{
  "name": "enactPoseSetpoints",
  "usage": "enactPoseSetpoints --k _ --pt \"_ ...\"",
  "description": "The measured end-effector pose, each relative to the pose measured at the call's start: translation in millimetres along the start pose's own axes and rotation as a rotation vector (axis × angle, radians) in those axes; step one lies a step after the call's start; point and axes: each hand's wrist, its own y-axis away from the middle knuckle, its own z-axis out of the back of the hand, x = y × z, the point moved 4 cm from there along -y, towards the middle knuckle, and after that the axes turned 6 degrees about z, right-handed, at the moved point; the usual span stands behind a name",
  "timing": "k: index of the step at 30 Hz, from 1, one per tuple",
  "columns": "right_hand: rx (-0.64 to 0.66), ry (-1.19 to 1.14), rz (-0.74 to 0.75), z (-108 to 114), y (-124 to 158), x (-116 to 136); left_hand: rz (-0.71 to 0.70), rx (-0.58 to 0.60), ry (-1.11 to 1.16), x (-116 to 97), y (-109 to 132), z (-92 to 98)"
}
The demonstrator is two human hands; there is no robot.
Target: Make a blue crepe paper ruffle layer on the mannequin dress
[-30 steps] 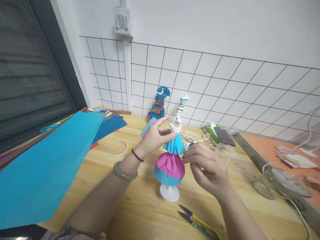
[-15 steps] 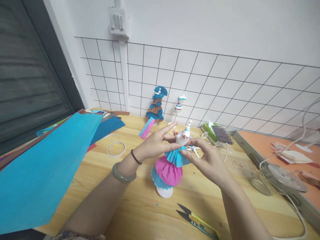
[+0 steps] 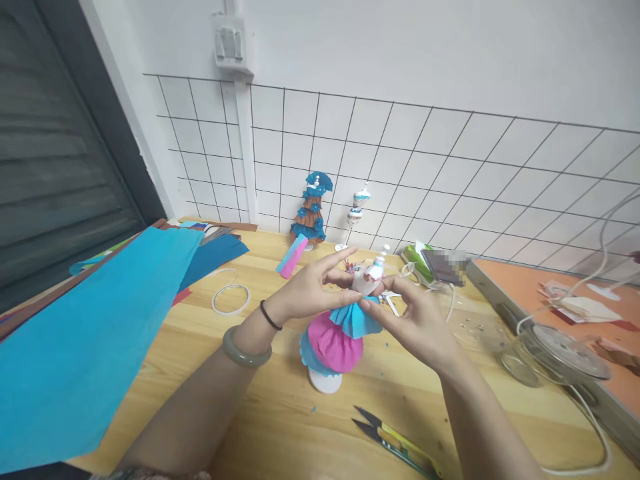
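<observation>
A small white dress form (image 3: 367,281) stands on a round white base (image 3: 325,381), its top leaning to the right. Pink pleated crepe paper (image 3: 336,343) and a light blue layer (image 3: 313,357) make a full skirt on it. Above them, a gathered blue crepe paper strip (image 3: 356,320) fans out at the waist. My left hand (image 3: 320,280) pinches the strip's upper edge from the left, thumb in front and fingers behind the form. From the right, my right hand (image 3: 413,317) pinches the same edge between thumb and fingers. The fingertips behind the form are partly hidden.
Yellow-handled thread snips (image 3: 395,440) lie in front. Large blue crepe sheets (image 3: 115,320) and a tape roll (image 3: 231,299) are at left. Behind stand a blue-and-brown dressed form (image 3: 311,210) and a bare form (image 3: 356,210). A spool (image 3: 570,350) sits at right.
The dress form's top has tipped slightly further right and its base has shifted a little left. Both hands keep their pinch on the blue strip.
</observation>
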Motion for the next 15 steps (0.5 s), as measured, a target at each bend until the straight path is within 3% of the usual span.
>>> enactPoseSetpoints --k 5,15 --pt "-0.029 0.016 0.008 -0.5 0.0 -1.1 0.004 -0.018 -0.056 -4.3 0.1 -0.5" --pt "0.077 -0.104 -0.123 1.3 2.7 -4.3 0.053 0.015 0.138 3.1 -3.3 0.3"
